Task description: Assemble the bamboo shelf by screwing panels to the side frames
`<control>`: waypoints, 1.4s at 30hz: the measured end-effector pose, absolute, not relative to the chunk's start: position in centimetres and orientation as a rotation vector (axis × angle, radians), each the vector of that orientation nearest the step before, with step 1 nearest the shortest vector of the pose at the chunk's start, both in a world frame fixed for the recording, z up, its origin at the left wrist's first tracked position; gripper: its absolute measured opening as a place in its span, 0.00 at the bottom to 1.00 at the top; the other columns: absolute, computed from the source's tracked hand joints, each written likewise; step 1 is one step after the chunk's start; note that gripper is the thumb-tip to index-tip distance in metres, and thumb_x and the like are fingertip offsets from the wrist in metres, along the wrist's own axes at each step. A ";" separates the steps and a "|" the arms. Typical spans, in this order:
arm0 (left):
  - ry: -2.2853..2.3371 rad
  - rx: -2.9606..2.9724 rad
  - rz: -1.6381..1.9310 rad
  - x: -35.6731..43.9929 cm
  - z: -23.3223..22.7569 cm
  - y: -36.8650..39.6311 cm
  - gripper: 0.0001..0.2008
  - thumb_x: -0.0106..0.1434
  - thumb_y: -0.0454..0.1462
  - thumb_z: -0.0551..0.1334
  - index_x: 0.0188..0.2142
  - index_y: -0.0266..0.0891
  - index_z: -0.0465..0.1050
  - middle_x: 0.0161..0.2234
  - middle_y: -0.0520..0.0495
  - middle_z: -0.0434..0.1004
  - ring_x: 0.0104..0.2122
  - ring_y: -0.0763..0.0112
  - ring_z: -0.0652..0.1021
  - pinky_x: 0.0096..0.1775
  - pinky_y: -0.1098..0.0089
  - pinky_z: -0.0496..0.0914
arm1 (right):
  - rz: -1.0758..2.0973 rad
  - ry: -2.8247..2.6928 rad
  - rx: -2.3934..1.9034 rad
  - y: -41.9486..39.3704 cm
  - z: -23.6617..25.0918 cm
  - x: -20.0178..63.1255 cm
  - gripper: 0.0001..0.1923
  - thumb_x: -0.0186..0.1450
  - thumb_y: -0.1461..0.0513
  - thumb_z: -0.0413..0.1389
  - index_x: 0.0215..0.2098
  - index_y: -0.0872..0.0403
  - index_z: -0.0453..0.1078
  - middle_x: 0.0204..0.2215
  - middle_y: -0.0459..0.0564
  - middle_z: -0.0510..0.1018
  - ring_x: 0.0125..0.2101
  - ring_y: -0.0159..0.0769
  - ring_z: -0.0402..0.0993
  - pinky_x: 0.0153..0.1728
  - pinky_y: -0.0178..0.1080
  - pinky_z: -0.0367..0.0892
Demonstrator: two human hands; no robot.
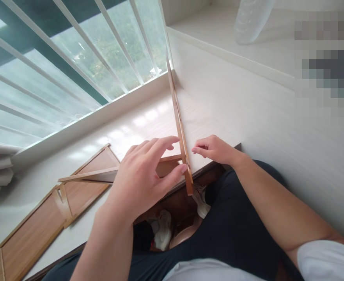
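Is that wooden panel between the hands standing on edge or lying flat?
On edge: the wooden panel shows only its thin rim, touched by the left hand.

Upright wooden panel [179, 125] divides the white board [248, 113]; both sides open.

The left hand [139, 183] touched the thin upright wooden panel [179, 128] with thumb and fingers spread; the right hand [215, 150] pinched beside it. A wooden frame [43, 222] lay on the floor [137, 125].

Nothing to read here.
From where I stand, no lettering, label, brand or number shows on the upright wooden panel [180, 128], the wooden frames [81, 187] lying flat or the plastic bottle [249, 19]; the right-hand patch is blurred.
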State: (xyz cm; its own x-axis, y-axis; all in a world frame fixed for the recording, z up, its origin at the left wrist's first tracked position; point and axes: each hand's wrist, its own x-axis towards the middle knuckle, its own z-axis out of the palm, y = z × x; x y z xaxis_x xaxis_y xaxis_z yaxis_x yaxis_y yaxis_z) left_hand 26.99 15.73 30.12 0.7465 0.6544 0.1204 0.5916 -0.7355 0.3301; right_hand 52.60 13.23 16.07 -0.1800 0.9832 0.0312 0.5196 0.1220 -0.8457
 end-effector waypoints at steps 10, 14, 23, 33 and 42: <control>1.047 2.690 0.261 25.3 27.4 17.3 0.09 0.72 0.41 0.60 0.40 0.43 0.79 0.39 0.49 0.84 0.40 0.62 0.81 0.43 0.64 0.67 | 0.808 -1.589 -1.410 11.9 14.5 50.7 0.21 0.72 0.49 0.55 0.33 0.55 0.78 0.19 0.44 0.73 0.23 0.32 0.67 0.29 0.36 0.61; 1.061 2.701 0.267 25.6 27.5 17.3 0.08 0.71 0.40 0.61 0.39 0.44 0.79 0.39 0.50 0.85 0.39 0.62 0.81 0.41 0.64 0.67 | 0.816 -1.454 -1.458 9.7 13.4 50.2 0.21 0.71 0.48 0.55 0.33 0.55 0.78 0.18 0.43 0.72 0.22 0.33 0.68 0.28 0.36 0.62; 1.019 2.634 0.901 22.9 27.0 15.6 0.08 0.71 0.40 0.62 0.46 0.45 0.80 0.45 0.49 0.84 0.46 0.63 0.81 0.54 0.60 0.66 | 0.763 -1.338 -1.534 4.3 11.5 48.6 0.21 0.73 0.49 0.54 0.32 0.54 0.78 0.17 0.43 0.70 0.21 0.33 0.67 0.28 0.37 0.62; 1.443 2.268 0.512 9.3 18.5 6.0 0.19 0.75 0.43 0.51 0.35 0.40 0.76 0.30 0.49 0.80 0.31 0.71 0.78 0.37 0.71 0.69 | 0.623 -0.998 -1.463 0.4 6.7 45.0 0.27 0.72 0.48 0.55 0.20 0.52 0.62 0.17 0.42 0.62 0.19 0.30 0.55 0.23 0.36 0.52; 1.282 1.943 -0.465 4.9 10.6 5.9 0.12 0.71 0.43 0.61 0.35 0.39 0.78 0.31 0.50 0.80 0.30 0.70 0.78 0.37 0.68 0.73 | 1.566 -1.040 -1.621 -1.5 1.1 37.6 0.29 0.66 0.37 0.51 0.21 0.48 0.55 0.12 0.35 0.50 0.13 0.26 0.44 0.15 0.33 0.44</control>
